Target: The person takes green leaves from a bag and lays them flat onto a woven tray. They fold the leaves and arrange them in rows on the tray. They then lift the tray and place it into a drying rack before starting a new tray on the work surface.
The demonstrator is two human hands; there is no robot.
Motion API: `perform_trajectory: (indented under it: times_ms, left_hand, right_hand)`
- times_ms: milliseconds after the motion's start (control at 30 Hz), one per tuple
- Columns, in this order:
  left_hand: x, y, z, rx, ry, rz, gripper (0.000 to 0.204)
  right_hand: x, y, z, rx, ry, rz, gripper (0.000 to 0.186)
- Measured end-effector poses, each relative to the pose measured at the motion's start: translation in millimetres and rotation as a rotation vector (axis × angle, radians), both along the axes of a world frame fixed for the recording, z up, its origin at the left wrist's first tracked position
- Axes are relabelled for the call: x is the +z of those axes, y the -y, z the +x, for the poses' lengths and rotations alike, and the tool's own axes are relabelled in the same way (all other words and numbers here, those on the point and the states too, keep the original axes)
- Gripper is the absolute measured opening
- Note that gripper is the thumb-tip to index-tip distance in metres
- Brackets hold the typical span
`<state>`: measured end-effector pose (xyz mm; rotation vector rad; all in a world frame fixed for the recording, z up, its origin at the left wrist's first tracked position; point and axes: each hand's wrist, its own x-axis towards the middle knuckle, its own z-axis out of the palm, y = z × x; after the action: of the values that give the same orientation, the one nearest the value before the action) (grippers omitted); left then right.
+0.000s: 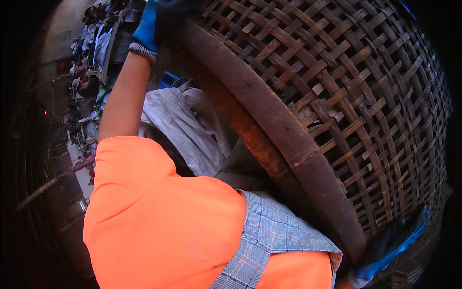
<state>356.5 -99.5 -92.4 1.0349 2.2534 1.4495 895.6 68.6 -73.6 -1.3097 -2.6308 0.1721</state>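
Observation:
A large basket (pixel 337 86) of dark brown woven strips, tilted on its side, fills the right half of the head view. Its broad, worn rim band (pixel 288 130) runs diagonally towards the lower right. My left hand (pixel 166 24), in a blue and black glove with a grey cuff, reaches up and is closed at the upper end of the rim; its fingertips are lost in shadow. Down at the lower right, my right hand (pixel 397 245), gloved alike, lies along the woven side with its fingers stretched out.
Between my body and the rim is a crumpled whitish sack (pixel 183 125), with a blue object (pixel 169 79) beside it. Clothes and other clutter (pixel 94 45) line the left side. A long pole (pixel 53 183) crosses the lower left, and thin cables (pixel 53 125) hang above it.

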Motion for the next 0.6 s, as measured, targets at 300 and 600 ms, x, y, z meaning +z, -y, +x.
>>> perform_trajectory:
  times_ms: [300, 600]
  left_hand:
    - [4.5, 4.2, -4.5, -0.084, -0.085, -0.03, 0.03]
    - [-13.3, 3.1, -25.6, -0.137, -0.717, 0.069, 0.022]
  right_hand:
    - [6.6, 8.3, -8.1, 0.015, -0.158, -0.125, 0.051]
    - [21.9, 7.1, -12.9, -0.027, -0.119, 0.137, 0.053]
